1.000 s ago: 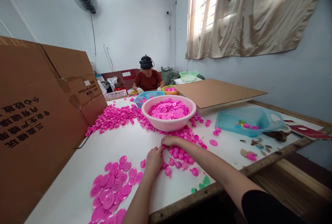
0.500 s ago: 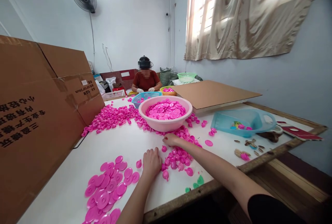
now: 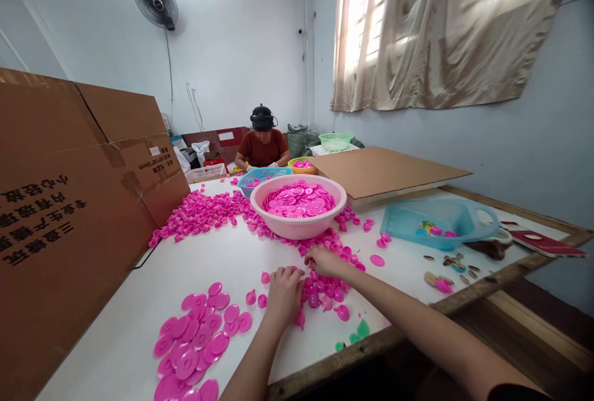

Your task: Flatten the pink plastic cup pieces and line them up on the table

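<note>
My left hand rests low over the white table, fingers curled down at the left edge of a heap of small pink toy cups. Whatever lies under those fingers is hidden. Just to its right and a little farther off, my right hand is closed in a pinch above the same heap; I cannot make out what is in it. A few single pink pieces with spouts or knobs lie left of my left hand. Nearer on the left, flat pink toy saucers lie in a loose pile.
A pink basin full of saucers stands beyond my hands. More small cups spread toward a large cardboard box. At right are a blue scoop-like tray and a cardboard sheet. A co-worker sits opposite.
My left hand has moved right and slightly forward to the cup heap, its fingers less tightly bunched. The right hand has shifted right and slightly nearer. The view has tilted slightly.
</note>
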Demonstrator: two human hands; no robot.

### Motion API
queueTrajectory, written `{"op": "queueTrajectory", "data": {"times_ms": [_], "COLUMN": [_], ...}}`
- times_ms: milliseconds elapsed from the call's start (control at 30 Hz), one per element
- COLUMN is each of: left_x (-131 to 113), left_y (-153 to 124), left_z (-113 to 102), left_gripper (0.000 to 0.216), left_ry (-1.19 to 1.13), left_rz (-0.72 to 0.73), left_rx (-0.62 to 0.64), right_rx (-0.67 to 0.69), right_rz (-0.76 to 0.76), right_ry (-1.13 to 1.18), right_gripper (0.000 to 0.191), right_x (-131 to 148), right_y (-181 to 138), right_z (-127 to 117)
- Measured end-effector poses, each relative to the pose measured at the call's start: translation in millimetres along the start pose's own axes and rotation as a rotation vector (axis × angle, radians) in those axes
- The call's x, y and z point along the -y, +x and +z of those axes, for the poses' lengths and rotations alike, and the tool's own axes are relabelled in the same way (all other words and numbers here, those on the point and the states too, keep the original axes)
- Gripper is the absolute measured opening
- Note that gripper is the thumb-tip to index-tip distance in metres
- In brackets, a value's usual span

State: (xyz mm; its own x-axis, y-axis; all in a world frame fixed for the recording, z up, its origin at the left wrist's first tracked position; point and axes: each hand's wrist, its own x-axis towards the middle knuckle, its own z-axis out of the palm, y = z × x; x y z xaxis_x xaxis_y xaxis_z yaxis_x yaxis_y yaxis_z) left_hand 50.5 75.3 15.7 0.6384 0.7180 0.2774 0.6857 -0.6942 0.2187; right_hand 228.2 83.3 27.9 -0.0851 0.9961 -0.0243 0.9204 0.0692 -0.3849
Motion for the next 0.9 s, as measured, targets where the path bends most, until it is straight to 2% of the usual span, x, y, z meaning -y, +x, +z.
{"op": "queueTrajectory", "data": {"times_ms": [67, 167, 267, 367, 467, 600, 733, 900], "left_x": [-7, -7, 1, 3, -7, -21, -17, -1], "left_y": [3, 8, 7, 1, -4, -8, -7, -4], "left_z": [5, 12, 8, -2, -5, 6, 8, -5], "left_gripper": [0.028, 0.029, 0.028, 0.024, 0.028, 0.042, 0.029, 0.019], "left_ry": [-0.046, -0.053, -0.027, -0.065, -0.087, -0.046, -0.063, -0.106], "left_rz": [0.016, -0.036, -0.093, -0.016, 0.068, -0.008, -0.027, -0.07], "left_rx": [0.081, 0.161, 0.115, 0.044, 0.09, 0.142, 0.183, 0.208], "right_rx": [0.037, 0.098, 0.059, -0.02, -0.015, -0.036, -0.104, 0.103], "right_rz": [-0.026, 0.006, 0.002, -0.036, -0.074, -0.054, -0.109, -0.221], "right_ry": [-0.047, -0.08, -0.012, 0.086, 0.13, 0.123, 0.156, 0.087], "right_gripper": [0.025, 0.023, 0.024, 0.024, 0.025, 0.023, 0.026, 0.028], "right_x": [4, 5, 4, 5, 11, 15, 11, 11], "right_y": [-4, -9, -10, -5, 2, 6, -5, -33], "right_z": [0, 2, 7, 11, 17, 23, 14, 9]}}
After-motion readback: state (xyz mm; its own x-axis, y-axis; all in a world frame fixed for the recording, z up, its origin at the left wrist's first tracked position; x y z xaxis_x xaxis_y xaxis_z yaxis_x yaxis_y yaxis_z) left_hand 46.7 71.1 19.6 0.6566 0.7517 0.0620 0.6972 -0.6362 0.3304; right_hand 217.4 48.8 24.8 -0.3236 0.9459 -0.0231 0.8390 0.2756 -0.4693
